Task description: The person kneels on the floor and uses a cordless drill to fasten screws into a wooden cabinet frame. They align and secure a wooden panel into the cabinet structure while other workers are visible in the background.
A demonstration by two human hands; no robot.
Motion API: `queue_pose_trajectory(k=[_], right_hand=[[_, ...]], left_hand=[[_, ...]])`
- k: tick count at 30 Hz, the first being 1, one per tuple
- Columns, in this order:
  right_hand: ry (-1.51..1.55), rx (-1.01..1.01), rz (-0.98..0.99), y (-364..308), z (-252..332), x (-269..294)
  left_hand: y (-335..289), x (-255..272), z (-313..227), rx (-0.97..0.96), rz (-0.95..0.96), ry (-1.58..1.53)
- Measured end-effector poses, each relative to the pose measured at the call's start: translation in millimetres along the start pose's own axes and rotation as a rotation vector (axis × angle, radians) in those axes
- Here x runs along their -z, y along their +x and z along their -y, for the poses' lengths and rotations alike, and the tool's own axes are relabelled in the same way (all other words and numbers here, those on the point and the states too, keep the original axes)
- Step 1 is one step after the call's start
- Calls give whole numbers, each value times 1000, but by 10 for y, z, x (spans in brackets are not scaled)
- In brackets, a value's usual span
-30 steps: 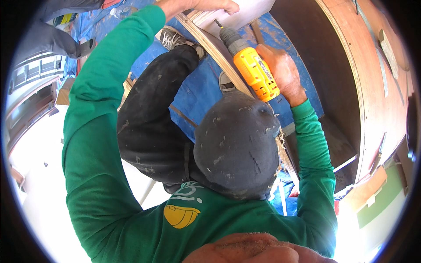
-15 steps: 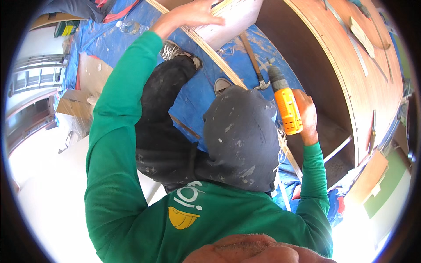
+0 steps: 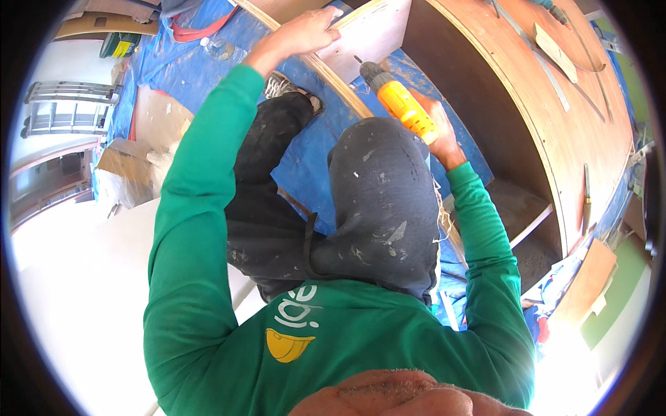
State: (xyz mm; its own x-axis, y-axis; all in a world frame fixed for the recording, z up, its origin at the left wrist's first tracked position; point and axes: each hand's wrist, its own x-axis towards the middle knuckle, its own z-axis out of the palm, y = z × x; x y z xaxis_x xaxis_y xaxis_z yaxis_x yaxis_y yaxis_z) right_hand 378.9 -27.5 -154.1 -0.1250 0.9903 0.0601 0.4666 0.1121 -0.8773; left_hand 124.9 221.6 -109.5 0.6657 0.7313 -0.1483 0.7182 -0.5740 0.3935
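My right hand [image 3: 438, 132] is closed round the grip of an orange cordless drill [image 3: 409, 109], above my bent knee. The drill's dark chuck and thin bit point up and left, toward a pale wooden panel [image 3: 371, 35]; the bit tip looks apart from it. At the panel's near corner, where it meets a long plywood edge [image 3: 340, 89], my left hand [image 3: 305, 33] grips the wood with bent fingers. Whether something small sits between those fingertips, I cannot tell.
A large curved wooden cabinet [image 3: 513, 90] lies to the right, with a metal ruler [image 3: 548, 73] and other tools on it. Blue sheeting [image 3: 305, 163] covers the floor. A clear bottle [image 3: 223, 50] lies at far left; a folded ladder [image 3: 69, 107] and cardboard box [image 3: 125, 163] are farther left.
The drill in my right hand has swung up and left toward the panel. My left hand has shifted slightly, its fingers drawn in at the panel's corner. The hammer on the sheeting is now mostly hidden.
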Motion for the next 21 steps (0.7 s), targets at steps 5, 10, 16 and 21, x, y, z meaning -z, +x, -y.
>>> queue_pose_trajectory(k=[5,10,16,21], right_hand=[[-1,-12,31,224,-205,-143],[49,35,38,275,-196,-237],[112,131,-109,151,-379,-442],[610,-111,-219,2,-1004,-758]], left_hand=[[-854,-166,-793,-36,-170,-444],[-1226,-761,-1174,-65,-363,-553],[-1054,-769,-1108,-332,-359,-415],[-686,-860,-1227,-507,-386,-316]])
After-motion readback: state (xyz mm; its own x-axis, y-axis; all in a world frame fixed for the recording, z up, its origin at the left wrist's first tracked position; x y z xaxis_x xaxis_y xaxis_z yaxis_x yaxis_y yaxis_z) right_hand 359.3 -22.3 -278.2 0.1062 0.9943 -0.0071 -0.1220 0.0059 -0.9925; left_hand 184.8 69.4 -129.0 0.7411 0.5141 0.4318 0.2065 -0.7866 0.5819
